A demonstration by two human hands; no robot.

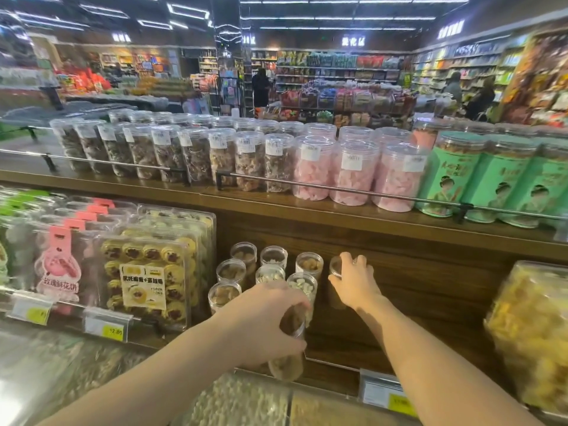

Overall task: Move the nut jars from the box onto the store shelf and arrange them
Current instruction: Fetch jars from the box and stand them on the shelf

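seven small nut jars (273, 256) stand on the lower wooden shelf (415, 302) in three short rows, lids up, just right of the stacked pastry trays (147, 272). two more are in my hands. my left hand (264, 321) curls around one clear jar (290, 348), tilted, at the shelf's front edge. my right hand (353, 284) wraps over the top of another jar (335, 267), fingers bent round its lid; it looks to be resting on the shelf, though motion blur hides its base. bare wood lies open to the right, up to a bag of yellow snacks (528, 333).
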